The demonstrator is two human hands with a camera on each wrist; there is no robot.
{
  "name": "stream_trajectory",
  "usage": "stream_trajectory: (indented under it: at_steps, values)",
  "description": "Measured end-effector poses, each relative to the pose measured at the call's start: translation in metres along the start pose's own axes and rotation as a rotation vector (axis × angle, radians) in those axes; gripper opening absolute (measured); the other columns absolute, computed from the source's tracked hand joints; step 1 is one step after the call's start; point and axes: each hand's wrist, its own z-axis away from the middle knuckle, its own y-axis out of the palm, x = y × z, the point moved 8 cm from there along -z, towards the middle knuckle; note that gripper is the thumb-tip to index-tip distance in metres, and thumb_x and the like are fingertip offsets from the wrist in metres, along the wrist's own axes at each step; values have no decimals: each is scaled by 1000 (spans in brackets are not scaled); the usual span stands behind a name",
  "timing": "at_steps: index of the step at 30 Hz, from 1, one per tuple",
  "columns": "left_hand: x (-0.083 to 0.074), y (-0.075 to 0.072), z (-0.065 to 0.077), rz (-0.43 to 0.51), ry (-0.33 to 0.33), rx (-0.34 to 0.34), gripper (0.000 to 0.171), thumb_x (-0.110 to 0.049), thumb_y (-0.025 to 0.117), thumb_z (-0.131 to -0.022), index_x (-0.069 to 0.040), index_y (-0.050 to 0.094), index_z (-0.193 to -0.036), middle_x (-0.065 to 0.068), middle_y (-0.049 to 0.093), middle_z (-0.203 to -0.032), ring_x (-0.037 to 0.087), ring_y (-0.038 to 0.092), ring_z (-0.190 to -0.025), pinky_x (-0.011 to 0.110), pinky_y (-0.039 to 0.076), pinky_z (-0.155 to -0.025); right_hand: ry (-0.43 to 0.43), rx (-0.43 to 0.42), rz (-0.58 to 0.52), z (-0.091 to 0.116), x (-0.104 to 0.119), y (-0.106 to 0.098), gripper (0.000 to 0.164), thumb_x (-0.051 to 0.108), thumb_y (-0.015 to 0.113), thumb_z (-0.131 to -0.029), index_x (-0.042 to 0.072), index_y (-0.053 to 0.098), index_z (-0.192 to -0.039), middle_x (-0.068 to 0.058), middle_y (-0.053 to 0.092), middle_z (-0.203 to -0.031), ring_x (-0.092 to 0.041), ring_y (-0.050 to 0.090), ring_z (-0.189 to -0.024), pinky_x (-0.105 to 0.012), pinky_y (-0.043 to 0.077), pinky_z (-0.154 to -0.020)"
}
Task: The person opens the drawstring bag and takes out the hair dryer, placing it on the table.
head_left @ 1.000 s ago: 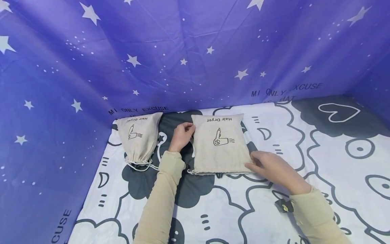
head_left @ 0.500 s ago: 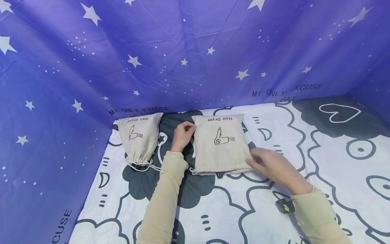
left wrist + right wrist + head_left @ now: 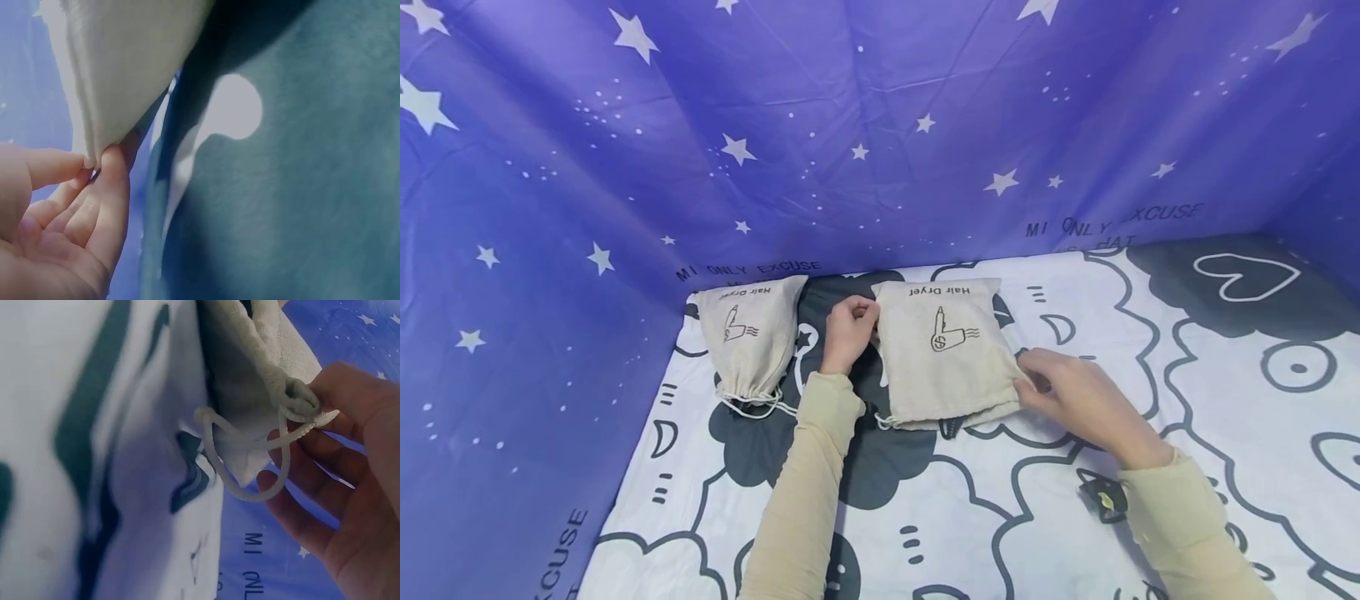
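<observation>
A flat beige drawstring bag (image 3: 947, 375) printed "Hair Dryer" lies on the patterned cloth in the head view. My left hand (image 3: 847, 333) pinches its left edge near the far corner between thumb and fingertips, seen closely in the left wrist view. At the near right corner, my right hand (image 3: 1086, 400) grips the hem with the thumb on one side and fingers on the other. From that corner hangs a white cord (image 3: 247, 495) in a loop, passing by the right fingers. The bag's mouth edge is raised at this corner and gapes slightly in the right wrist view.
A second beige drawstring bag (image 3: 752, 342), gathered at its mouth, lies to the left. Black-and-white cartoon cloth (image 3: 940, 517) covers the surface. A purple star-printed curtain (image 3: 865, 125) stands behind and at the left. A small dark item (image 3: 1103, 498) with a yellow mark is beside the right sleeve.
My right hand has moved slightly away from me, lifting the bag's near right corner and slanting its mouth edge. The left hand stays at the left edge. The head view has shifted a little.
</observation>
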Motion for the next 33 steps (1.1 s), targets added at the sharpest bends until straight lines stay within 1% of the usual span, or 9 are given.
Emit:
stream_trajectory:
  at_steps: [4, 6, 11, 15, 17, 21, 24, 28, 33]
  values:
    - [-4, -7, 4, 40, 1, 13, 17, -12, 60, -96, 0, 71, -96, 19, 72, -85, 31, 71, -67, 37, 60, -66, 16, -12, 0, -4, -2, -8, 25, 10, 66, -85, 24, 49, -74, 14, 47, -68, -7, 42, -61, -27, 37, -57]
    - [-6, -8, 6, 50, 1, 21, 17, -12, 59, -97, 0, 70, -97, 19, 72, -87, 30, 72, -67, 39, 60, -68, 19, -19, 6, -5, -4, -11, 24, 9, 66, -85, 24, 50, -74, 13, 49, -69, -8, 43, -62, -28, 38, -58]
    - [-8, -14, 12, 69, 5, 19, 16, -12, 59, -97, 0, 70, -96, 18, 72, -89, 20, 71, -65, 33, 60, -68, 11, -34, 12, -9, -8, -16, 24, 9, 66, -86, 24, 51, -75, 13, 50, -71, -8, 44, -62, -27, 38, -57]
    - [-8, -19, 18, 81, 18, 19, 16, -14, 60, -97, -1, 71, -96, 17, 73, -91, 24, 73, -68, 29, 59, -69, 8, -30, 15, -12, -10, -18, 25, 8, 66, -86, 23, 49, -74, 11, 51, -71, -10, 45, -62, -28, 39, -57]
    - [-6, -20, 21, 89, 10, 22, 17, -15, 60, -97, -2, 71, -97, 16, 74, -92, 28, 73, -72, 30, 59, -70, 28, -2, 7, -13, -12, -16, 25, 9, 66, -87, 22, 49, -74, 11, 52, -71, -10, 46, -63, -29, 40, -58]
    - [-2, -14, 26, 124, -7, 40, 17, -14, 59, -98, -1, 71, -99, 18, 71, -91, 29, 73, -76, 33, 60, -72, 133, 120, -30, -9, -23, -8, 22, 16, 64, -92, 20, 51, -75, 8, 49, -67, -12, 45, -62, -31, 38, -59]
    - [4, -9, 26, 161, -43, 48, 18, -13, 58, -99, 1, 68, -104, 18, 68, -91, 23, 71, -74, 32, 60, -72, 204, 210, -54, -1, -32, 0, 23, 27, 63, -96, 18, 54, -77, 7, 49, -64, -12, 44, -62, -32, 37, -60]
    - [14, -7, 21, 217, -124, 27, 27, -17, 55, -101, 4, 60, -117, 16, 65, -95, 11, 66, -69, 30, 60, -68, 229, 244, -78, 6, -37, 7, 31, 41, 61, -97, 19, 56, -76, 8, 51, -64, -11, 46, -62, -32, 39, -61]
    - [24, -2, 12, 244, -215, 23, 37, -27, 54, -103, 5, 63, -120, 15, 66, -100, 9, 65, -71, 28, 59, -71, 190, 239, -92, 6, -36, 9, 28, 36, 63, -97, 18, 56, -77, 9, 49, -63, -10, 46, -62, -34, 42, -63]
